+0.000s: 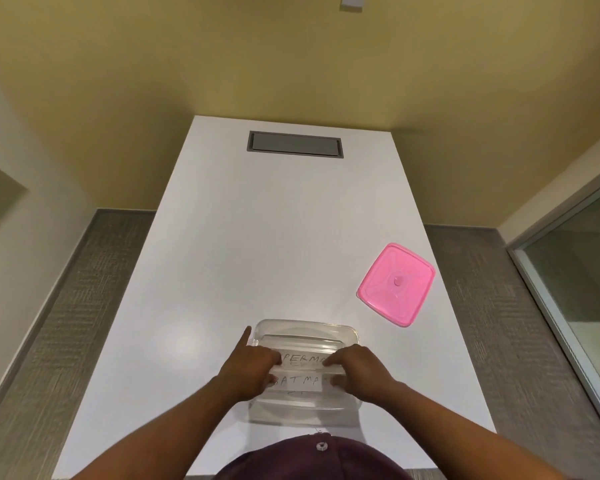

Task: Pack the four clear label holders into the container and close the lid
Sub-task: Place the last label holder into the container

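label holders [300, 374] lie inside clear container [305, 329], near table edge | left hand [253, 370], right hand [355, 370] pinch the labelled holder's ends | seat it flat, level | pink lid [396, 285] off, well right

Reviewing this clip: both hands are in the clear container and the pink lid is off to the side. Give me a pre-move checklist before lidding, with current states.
1. Pink lid free and within reach on the table: ok.
2. Holders inside the clear container: ok for the SUPERMAN label holder and BATMAN label holder.
3. All four holders packed: cannot tell.
4. Holders below the rim: cannot tell.
5. Left hand and right hand clear of the container: not ok.
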`<state>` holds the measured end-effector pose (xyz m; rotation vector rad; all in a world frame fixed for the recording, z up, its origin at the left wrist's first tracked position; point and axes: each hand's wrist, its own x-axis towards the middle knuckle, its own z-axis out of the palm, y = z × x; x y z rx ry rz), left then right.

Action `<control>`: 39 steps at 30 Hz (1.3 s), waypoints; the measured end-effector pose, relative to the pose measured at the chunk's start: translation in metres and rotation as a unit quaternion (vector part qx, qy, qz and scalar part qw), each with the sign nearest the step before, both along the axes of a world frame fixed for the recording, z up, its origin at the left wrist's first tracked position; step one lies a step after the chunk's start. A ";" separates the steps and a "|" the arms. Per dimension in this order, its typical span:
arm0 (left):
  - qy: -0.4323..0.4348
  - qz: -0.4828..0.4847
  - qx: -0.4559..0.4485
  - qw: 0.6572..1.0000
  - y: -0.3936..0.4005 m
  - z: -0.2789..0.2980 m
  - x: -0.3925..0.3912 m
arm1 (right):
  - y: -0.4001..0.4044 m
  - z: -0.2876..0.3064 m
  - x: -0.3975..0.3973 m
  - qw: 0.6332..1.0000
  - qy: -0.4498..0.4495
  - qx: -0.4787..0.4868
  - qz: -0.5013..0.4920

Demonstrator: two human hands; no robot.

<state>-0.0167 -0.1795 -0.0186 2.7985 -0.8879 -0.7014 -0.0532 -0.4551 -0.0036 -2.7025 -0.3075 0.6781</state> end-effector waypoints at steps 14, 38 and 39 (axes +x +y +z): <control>-0.039 -0.038 0.062 0.997 -0.002 -0.011 -0.005 | 0.007 -0.023 -0.014 0.999 -0.022 -0.036 0.029; -0.049 -0.013 -0.001 0.999 -0.001 0.001 -0.012 | 0.011 -0.022 -0.024 0.997 -0.066 -0.015 0.024; -0.055 -0.006 -0.006 0.998 -0.002 0.004 -0.011 | 0.010 -0.021 -0.024 0.997 -0.074 0.001 0.013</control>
